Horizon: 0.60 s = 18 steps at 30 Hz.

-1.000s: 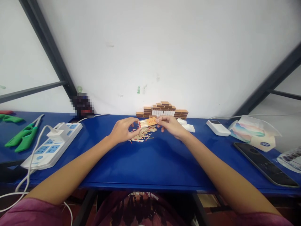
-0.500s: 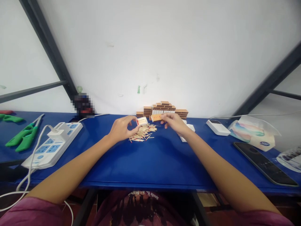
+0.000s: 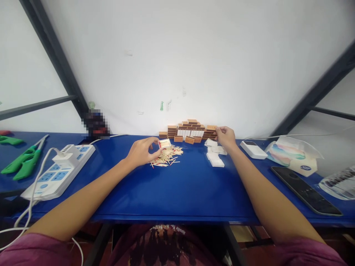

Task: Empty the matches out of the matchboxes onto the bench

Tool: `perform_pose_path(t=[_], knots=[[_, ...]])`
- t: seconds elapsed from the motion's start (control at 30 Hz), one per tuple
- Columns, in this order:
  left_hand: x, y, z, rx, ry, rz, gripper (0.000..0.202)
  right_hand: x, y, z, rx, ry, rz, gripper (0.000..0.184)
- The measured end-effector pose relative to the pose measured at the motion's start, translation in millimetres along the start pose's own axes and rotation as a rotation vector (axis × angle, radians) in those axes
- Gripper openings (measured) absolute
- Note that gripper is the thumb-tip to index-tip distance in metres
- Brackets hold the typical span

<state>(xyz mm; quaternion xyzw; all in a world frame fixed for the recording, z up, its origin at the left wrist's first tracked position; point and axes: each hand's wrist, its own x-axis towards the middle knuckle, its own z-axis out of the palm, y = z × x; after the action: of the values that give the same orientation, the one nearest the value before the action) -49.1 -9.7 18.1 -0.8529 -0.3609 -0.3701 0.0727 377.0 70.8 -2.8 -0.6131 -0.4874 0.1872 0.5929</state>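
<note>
My left hand pinches a small open matchbox tray just above a heap of loose red-tipped matches on the blue table. My right hand is at the right end of a stack of brown matchboxes against the wall, with its fingers closed on an orange matchbox sleeve. Several white empty trays lie just below that hand. Two loose sleeves lie in front of the stack.
A white power strip with a plug and cable lies at the left, beside green scissors-like tools. At the right are a white device, a tissue pack and a black phone. Dark metal struts rise on both sides.
My right hand pulled the orange sleeve off the tray and carried it right to the end of the matchbox stack. My left hand kept the tray over the matches.
</note>
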Motion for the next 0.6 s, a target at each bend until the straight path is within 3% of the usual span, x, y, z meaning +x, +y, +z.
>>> perform_pose_path(t=[0.17, 0.6], knots=[[-0.2, -0.6, 0.6, -0.002, 0.008, -0.011, 0.024, 10.5, 9.1, 6.1, -0.087, 0.007, -0.026, 0.02], [-0.6, -1.2, 0.5, -0.014, -0.053, -0.065, 0.027, 19.1, 19.3, 14.1, -0.286, 0.01, -0.106, 0.039]])
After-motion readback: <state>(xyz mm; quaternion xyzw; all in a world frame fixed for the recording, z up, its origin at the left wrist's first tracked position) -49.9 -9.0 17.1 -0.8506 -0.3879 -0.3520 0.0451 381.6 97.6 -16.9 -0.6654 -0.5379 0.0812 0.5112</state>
